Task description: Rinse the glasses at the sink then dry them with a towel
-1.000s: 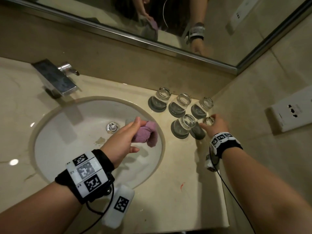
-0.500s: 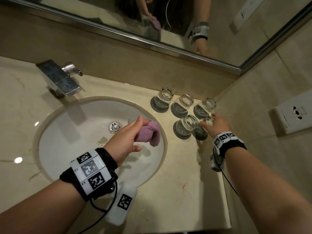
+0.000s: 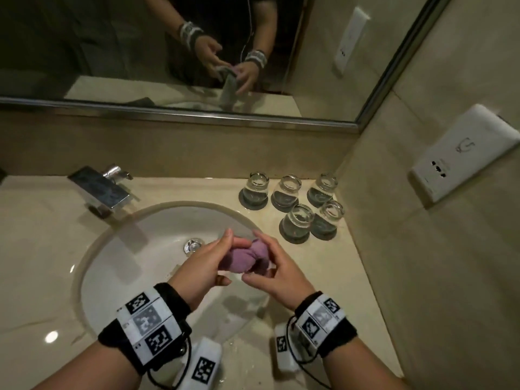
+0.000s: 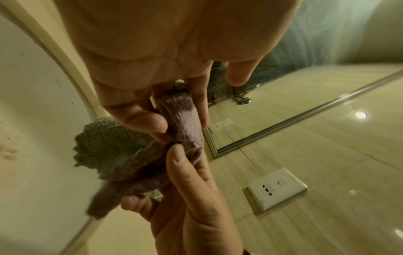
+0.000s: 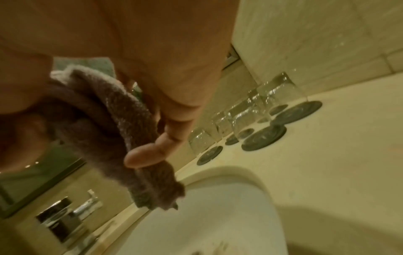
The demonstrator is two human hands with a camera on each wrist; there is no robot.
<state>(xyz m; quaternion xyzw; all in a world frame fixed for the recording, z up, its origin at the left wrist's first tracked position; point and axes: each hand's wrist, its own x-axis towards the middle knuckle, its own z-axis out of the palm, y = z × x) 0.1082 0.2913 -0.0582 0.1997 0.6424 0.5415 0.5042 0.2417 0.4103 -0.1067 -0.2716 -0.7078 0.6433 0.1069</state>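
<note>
A small purple towel (image 3: 247,257) is bunched between both hands over the right side of the sink (image 3: 118,266). My left hand (image 3: 208,263) grips its left end, thumb and fingers curled round the cloth (image 4: 181,127). My right hand (image 3: 277,273) pinches its right end (image 5: 113,124). Several clear glasses (image 3: 298,220) stand upside down on dark round coasters (image 3: 294,237) at the back right of the counter, an arm's reach beyond the hands. In the right wrist view the glasses (image 5: 246,119) show past my fingers.
A chrome faucet (image 3: 102,187) juts over the sink's back left rim. The drain (image 3: 192,244) lies just left of the hands. A mirror (image 3: 180,60) runs along the back wall. A white wall socket (image 3: 464,153) is on the right wall, close to the glasses.
My right hand has let go of the front-right glass and come left to the towel. Both hands now hold the towel over the sink. The head view has tilted up.
</note>
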